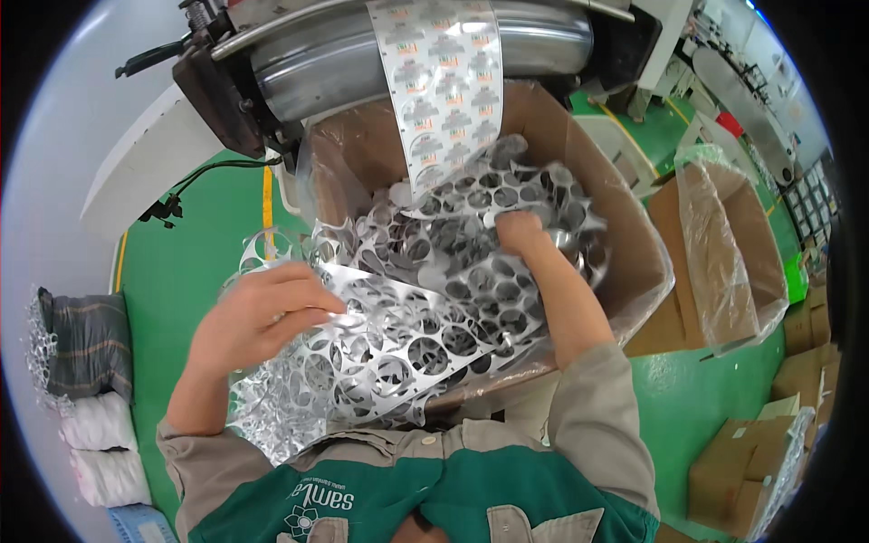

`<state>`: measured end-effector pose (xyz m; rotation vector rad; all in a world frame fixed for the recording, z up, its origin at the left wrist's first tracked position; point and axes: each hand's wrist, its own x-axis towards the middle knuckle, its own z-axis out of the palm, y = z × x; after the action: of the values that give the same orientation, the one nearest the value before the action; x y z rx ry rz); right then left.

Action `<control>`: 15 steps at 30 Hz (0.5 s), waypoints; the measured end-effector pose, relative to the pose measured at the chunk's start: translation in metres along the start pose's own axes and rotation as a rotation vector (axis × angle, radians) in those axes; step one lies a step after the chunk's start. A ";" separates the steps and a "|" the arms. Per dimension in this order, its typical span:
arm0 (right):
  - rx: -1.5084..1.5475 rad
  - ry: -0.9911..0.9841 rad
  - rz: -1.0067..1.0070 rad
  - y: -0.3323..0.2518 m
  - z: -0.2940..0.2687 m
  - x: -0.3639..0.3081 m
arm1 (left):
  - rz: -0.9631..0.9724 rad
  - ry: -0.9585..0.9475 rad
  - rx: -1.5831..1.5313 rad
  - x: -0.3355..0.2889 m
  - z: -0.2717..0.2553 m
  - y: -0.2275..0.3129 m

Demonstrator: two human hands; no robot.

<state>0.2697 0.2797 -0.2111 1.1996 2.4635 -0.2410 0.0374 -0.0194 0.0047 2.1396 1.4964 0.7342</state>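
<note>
My left hand is closed in a pinch on a small silver foil piece, left of the large cardboard box. My right hand reaches into the box with its fingers curled down among the scrap. What it grips is hidden. A sheet of silver foil scrap, punched with rows of round holes, slopes over the box's near left side between my arms. More crumpled foil scrap hangs in a heap below my left hand. Some foil near my right hand is blurred.
Above the box, a printed foil strip hangs from a machine's metal roller. Clear plastic lines the box. Another lined carton stands to the right, with more cartons below it. Bundled bags lie at the left wall.
</note>
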 end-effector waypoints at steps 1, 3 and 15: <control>0.062 0.005 -0.063 0.004 -0.011 -0.009 | 0.006 -0.014 -0.021 0.012 0.009 -0.006; 0.185 0.000 -0.199 0.008 -0.043 -0.039 | 0.033 -0.015 0.140 0.026 0.034 -0.039; 0.814 0.535 0.327 0.036 0.025 0.035 | -0.051 -0.186 0.133 0.039 0.079 -0.108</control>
<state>0.2854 0.3195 -0.2474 2.2126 2.6022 -1.0097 0.0212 0.0497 -0.1151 2.1894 1.5314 0.4150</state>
